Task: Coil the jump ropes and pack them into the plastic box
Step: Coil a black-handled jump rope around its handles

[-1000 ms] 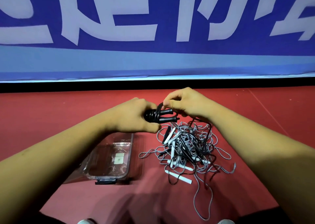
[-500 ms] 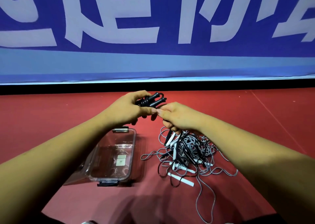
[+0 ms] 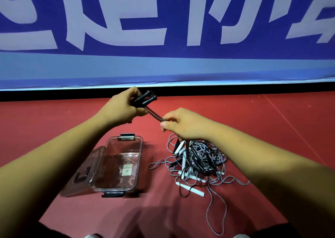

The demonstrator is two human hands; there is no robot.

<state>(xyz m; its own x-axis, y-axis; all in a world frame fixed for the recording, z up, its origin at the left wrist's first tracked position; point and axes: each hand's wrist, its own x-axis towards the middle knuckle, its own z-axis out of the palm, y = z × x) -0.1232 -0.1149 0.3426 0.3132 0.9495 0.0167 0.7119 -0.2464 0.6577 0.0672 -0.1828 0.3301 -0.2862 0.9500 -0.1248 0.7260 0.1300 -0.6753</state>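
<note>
The fingers of the left hand are curled tight round a pair of black handles, held side by side above the floor. The fingers of the right hand pinch the black cord that leaves those handles. The cord runs taut between the two hands, and below the right hand it seems to drop toward the pile. The left hand hides the base of the handles, so I cannot tell whether any turns are wound there yet.

Below the left forearm the plastic box stands open on the floor. Its lid is folded out to its left. Through the clear walls only a small pale label shows on the bottom, with no rope inside.

Just to the right of the box, and not touching it, lies the pile of ropes. It is a tangle of grey and black cords with white and black handles poking out, and loose loops trail toward the person.

By this, the task looks to be near its start. One rope is in hand and being drawn out for coiling, and nothing is packed. What is left is to wind this cord, lay it in the box, then free and coil each rope in the tangle. How many there are cannot be counted.
</note>
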